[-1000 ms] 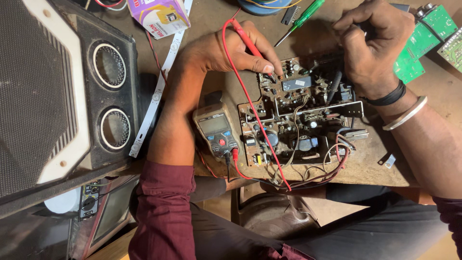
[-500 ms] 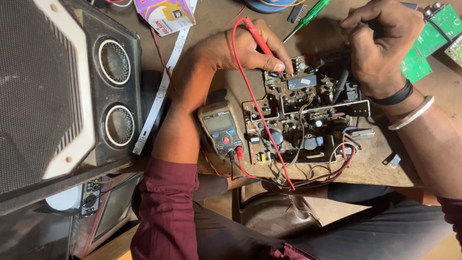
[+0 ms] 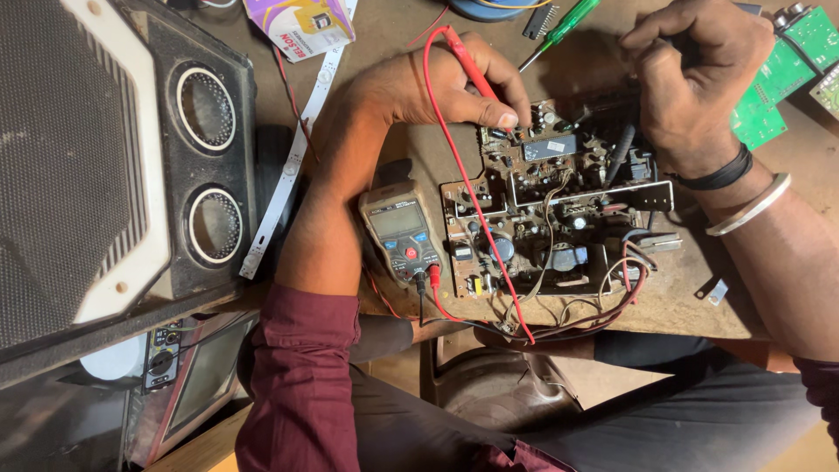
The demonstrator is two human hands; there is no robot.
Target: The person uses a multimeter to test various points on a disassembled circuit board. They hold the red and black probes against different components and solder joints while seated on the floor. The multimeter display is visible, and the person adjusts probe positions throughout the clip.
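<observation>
Compared with a second ago the view has slid a little: the speaker cabinet point(image 3: 114, 166) at far left fills more of the picture, and the circuit board point(image 3: 551, 210) sits slightly farther right. The multimeter point(image 3: 400, 232) lies in the same spot just left of the board, partly tucked under the left forearm. The left hand point(image 3: 437, 83) keeps its fingers pinched around the red probe point(image 3: 472, 70), the tip pressed to the board's upper left edge as before; its red lead point(image 3: 472, 210) trails down across the board. The right hand point(image 3: 690, 70) has stayed curled above the board's upper right corner; what it grips is hidden by its own fingers, so I cannot tell. The green screwdriver point(image 3: 564, 22) and the green boards point(image 3: 786, 65) run off the top edge, cut short
</observation>
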